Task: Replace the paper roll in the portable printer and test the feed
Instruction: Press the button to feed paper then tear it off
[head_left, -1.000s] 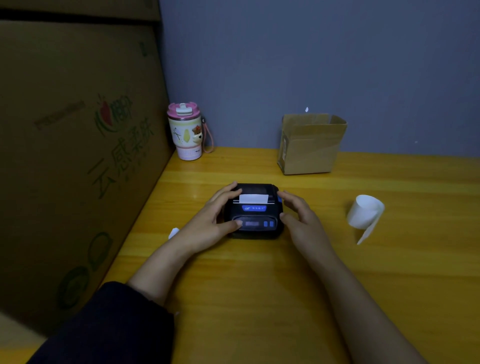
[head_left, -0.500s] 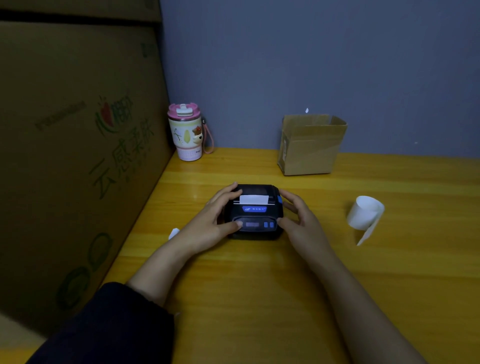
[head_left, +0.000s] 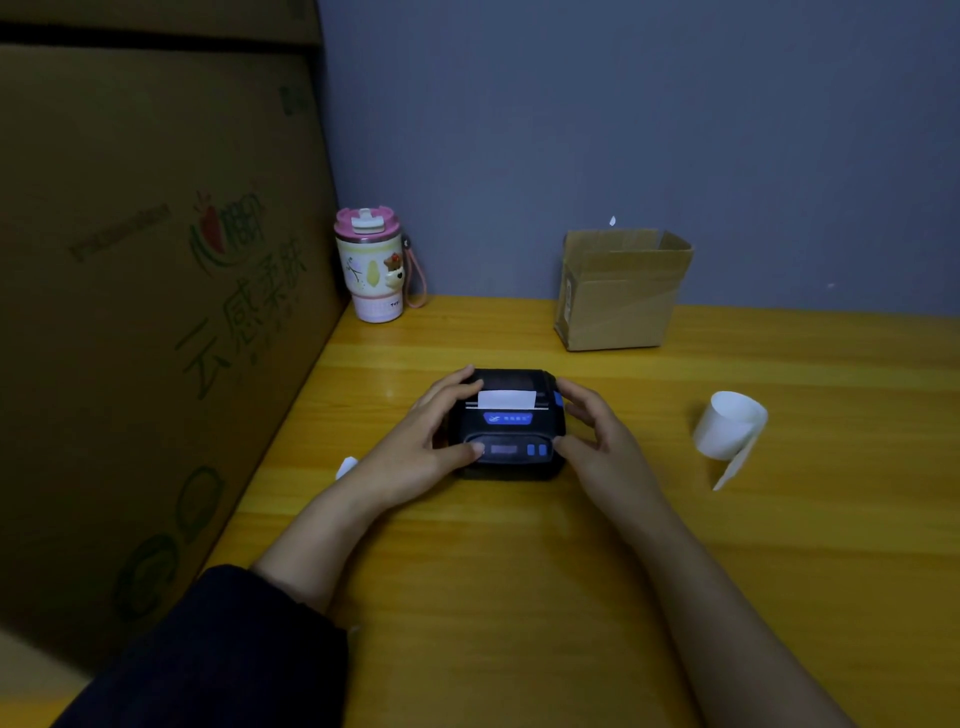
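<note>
Head view, looking down: a large printed cardboard carton stands as a wall well to the left of the left hand, with green characters on its face. Under both forearms runs a yellow wooden table, and a grey-blue wall rises behind it, far beyond the fingers.

Past the right hand, near the back edge of the table, sits a small open cardboard box. Past the left hand, in the corner by the carton, stands a pink-lidded tumbler with a cartoon print and a pink strap.

Between the two hands lies the black portable printer, lid closed, a short white paper strip sticking up from its slot above a blue label. The left hand cups the printer's left side, fingers curled over the top rear corner and thumb pressed on the front panel by the small display. The right hand cups the right side, fingers on the upper right edge, thumb touching the front right corner beside two blue buttons.

Well to the right of the right hand rests a loose white paper roll, its tail trailing onto the table. Just left of the left wrist lies a small white scrap, partly hidden.
</note>
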